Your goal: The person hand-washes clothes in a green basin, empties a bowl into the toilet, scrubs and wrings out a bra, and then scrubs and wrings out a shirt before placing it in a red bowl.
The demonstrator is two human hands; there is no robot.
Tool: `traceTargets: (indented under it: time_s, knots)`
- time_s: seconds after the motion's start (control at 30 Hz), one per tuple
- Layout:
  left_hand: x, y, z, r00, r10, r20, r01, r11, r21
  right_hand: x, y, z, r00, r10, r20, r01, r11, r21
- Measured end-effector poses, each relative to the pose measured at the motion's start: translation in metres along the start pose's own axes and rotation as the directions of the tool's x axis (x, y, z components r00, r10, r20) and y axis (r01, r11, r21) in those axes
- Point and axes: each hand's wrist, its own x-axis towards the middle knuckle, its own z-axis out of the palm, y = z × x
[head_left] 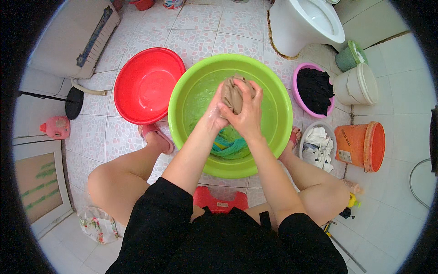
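A bunched beige-brown cloth (232, 97) is squeezed between my two hands above a large green basin (182, 109). My left hand (216, 109) presses on its left side, wet with some suds. The fingers of my right hand (248, 109) wrap over the top and right of the bundle. Water fills the lower part of the basin. A teal and yellow-green cloth (230, 146) lies in that water, below my wrists.
An empty-looking red basin (146, 86) stands left of the green one. To the right are a pink basin (296, 86) with black fabric, a white basin (335, 146) with white clothes, an orange bucket (353, 144) and a cream bucket (349, 86). A toilet (292, 27) stands beyond.
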Motion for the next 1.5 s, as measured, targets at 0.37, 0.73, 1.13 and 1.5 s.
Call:
traceTargets:
  time_s: [0.37, 0.73, 1.13, 1.5]
  knots:
    - [-0.002, -0.030, 0.024, 0.901, 0.401, -0.165, -0.313, 0.865, 0.392, 0.012, -0.003, -0.002, 0.972, 0.170, -0.160, -0.125, 0.958, 0.258]
    - [0.005, -0.033, 0.006, 0.807, 0.587, -0.067, -0.286, 0.488, 0.825, 0.003, 0.016, 0.000, 0.957, 0.280, -0.074, -0.237, 0.905, 0.353]
    - [-0.009, 0.005, -0.091, 0.618, 0.752, -0.230, 0.370, -0.020, 0.929, -0.033, 0.138, 0.021, 0.793, 0.548, 0.267, -0.605, 0.762, 0.232]
    - [0.009, -0.028, -0.162, 0.714, 0.699, -0.030, 0.623, -0.616, 0.483, -0.090, 0.141, 0.078, 0.622, 0.608, 0.493, -0.432, 0.792, -0.432]
